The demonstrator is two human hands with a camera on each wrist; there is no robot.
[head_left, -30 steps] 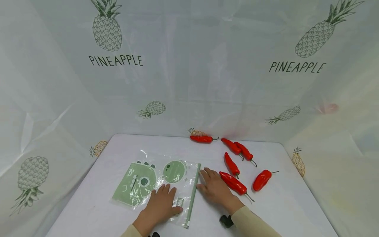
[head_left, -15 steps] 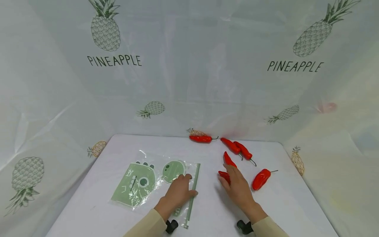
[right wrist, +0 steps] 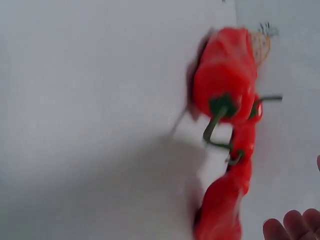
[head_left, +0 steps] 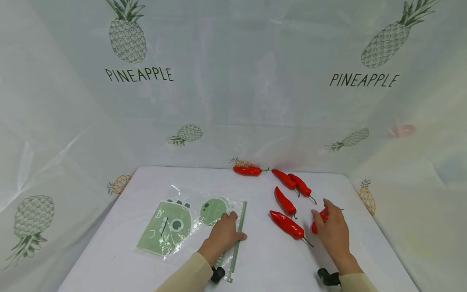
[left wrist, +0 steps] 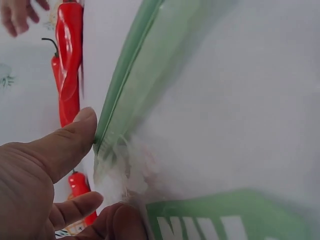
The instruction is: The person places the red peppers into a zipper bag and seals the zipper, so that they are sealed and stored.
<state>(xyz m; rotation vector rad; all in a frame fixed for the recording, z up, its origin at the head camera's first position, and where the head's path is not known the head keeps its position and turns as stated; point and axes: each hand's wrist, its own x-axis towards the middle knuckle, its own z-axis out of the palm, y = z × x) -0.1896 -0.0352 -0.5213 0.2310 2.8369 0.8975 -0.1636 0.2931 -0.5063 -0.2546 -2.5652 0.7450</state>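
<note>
Peppers, six red ones, are lying on the white table (head_left: 255, 263), all to the right of the zip bag (head_left: 189, 223), which serves as the landmark. The short fat pepper (head_left: 322, 219) is sitting farthest right of the bag, and the right hand (head_left: 333, 233) is reaching over it, thumb and fingertips touching its near end; the head view is not showing whether the fingers are actually closing round it, so I cannot tell whether it is being gripped. In the right wrist view this pepper (right wrist: 223, 80) is showing its green stem end, with other red peppers lined up behind it. The long pepper (head_left: 287, 225) is lying between the bag and the right hand, apart from both. A smaller pepper (head_left: 285, 201) is lying just beyond it, a pair of peppers (head_left: 293, 181) farther back, and one more pepper (head_left: 247, 170) at the far table edge, beyond the bag.

The left hand (head_left: 223, 234) is resting on the bag's right end, thumb and fingers pinching the plastic at the green zip strip (left wrist: 127, 80). The bag is lying flat, clear plastic with green cartoon print
</note>
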